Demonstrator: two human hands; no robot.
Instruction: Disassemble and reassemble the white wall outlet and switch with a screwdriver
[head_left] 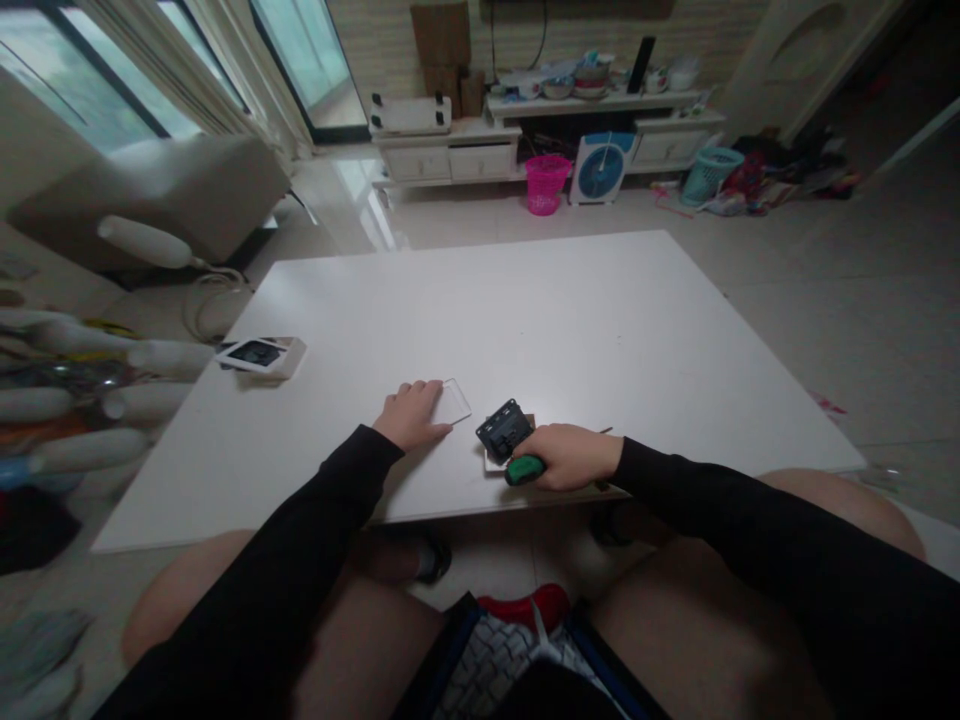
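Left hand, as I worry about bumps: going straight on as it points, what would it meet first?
The clear piece it touches; beyond that, probably the dark device, though depth is unclear.

Clock from picture centre: right hand [571, 456] at 4 hides part of the green handle [523, 470] and black module [504, 430]; white box [492, 466] beneath mostly covered. Left hand [410, 415] at 8 covers the clear plate's [454, 402] left side. White rounded objects [30, 404] at 9: blurred, some cut by left edge.

Daylight from windows [75, 85] at upper left lights a dim room; pale glare streaks the floor [360, 200]; edges blur and stretch.
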